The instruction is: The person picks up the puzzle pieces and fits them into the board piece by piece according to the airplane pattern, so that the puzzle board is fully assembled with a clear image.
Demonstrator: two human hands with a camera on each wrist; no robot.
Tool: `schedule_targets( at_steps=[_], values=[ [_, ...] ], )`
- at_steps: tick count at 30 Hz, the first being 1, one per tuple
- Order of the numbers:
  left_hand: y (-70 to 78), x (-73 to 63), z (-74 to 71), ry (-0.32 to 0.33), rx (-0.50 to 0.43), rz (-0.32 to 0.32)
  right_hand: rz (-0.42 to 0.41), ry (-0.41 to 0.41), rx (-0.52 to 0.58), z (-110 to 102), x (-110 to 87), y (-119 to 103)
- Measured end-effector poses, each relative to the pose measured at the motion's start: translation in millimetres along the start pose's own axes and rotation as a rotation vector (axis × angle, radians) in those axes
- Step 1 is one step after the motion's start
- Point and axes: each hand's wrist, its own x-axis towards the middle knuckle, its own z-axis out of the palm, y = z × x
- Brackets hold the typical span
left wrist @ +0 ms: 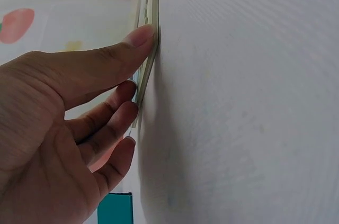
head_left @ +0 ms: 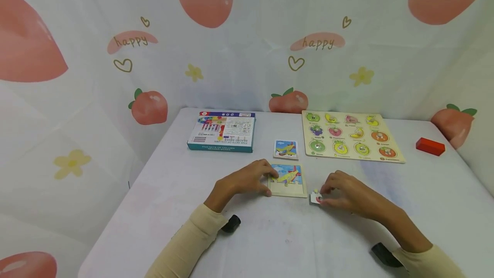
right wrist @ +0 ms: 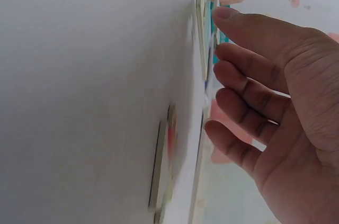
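A small wooden puzzle board [head_left: 287, 190] with a yellow airplane picture lies on the white table, its lower strip bare wood. My left hand [head_left: 248, 179] grips the board's left side, the thumb at its near corner and the fingers on the upper left edge. Just right of the board, my right hand [head_left: 349, 194] pinches a small puzzle piece [head_left: 315, 197], white with pink and yellow, between thumb and forefinger. More flat pieces [right wrist: 161, 166] lie on the table by the right hand in the right wrist view; the hand and arm mostly hide them in the head view.
Behind the board lies a square airplane picture [head_left: 285, 149]. A teal-edged box [head_left: 221, 132] stands at the back left. The fruit peg puzzle [head_left: 351, 136] lies at the back right, with a red block [head_left: 430, 146] beyond it. A fruit-printed curtain [head_left: 247, 55] hangs behind the table.
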Motion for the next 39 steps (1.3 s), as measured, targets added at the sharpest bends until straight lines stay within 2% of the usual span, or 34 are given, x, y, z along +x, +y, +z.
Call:
schedule_targets(
  at_steps=[6, 14, 27, 39],
  values=[
    [0.4, -0.9, -0.7, 0.002, -0.009, -0.012, -0.018, -0.011, 0.01, 4.1, 20.0, -7.3],
    [-2.8, 0.5, 0.7, 0.008, -0.018, -0.014, -0.109, 0.002, -0.012, 15.4, 48.6, -17.2],
    [-2.0, 0.7, -0.5, 0.002, -0.035, 0.004, -0.117, -0.027, -0.049, 30.6, 79.2, -34.2],
    [-1.4, 0.3, -0.6, 0.004, -0.065, -0.002, -0.077, -0.07, -0.032, 35.6, 91.4, -39.0]
  ],
)
